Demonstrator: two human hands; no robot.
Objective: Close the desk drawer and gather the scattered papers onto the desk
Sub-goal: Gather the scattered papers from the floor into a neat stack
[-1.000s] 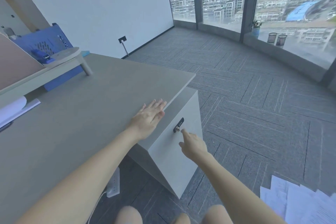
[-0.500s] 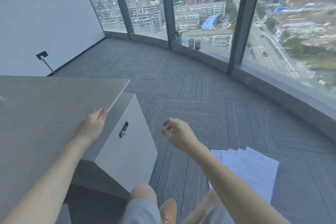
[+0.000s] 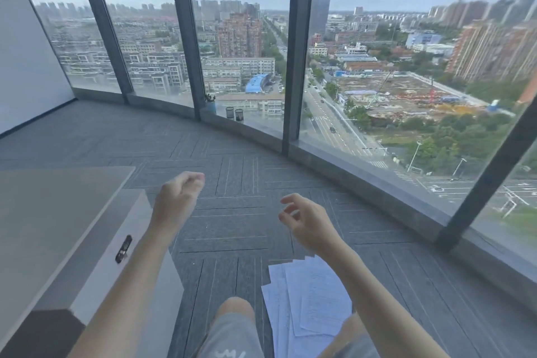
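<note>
- Left hand [image 3: 176,204] and right hand [image 3: 308,221] hang loosely curled and empty above the carpet.
- Papers [image 3: 308,304] lie on the floor, near right.
- Drawer [image 3: 116,253] sits under the worktop [image 3: 49,212], left.

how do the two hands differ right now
The left hand is loosely curled, seen from the back, beside the drawer unit. The right hand shows thumb and fingers half spread, above the papers on the carpet. The left hand sits farther left and higher in the picture. Both are empty and touch nothing.
</note>
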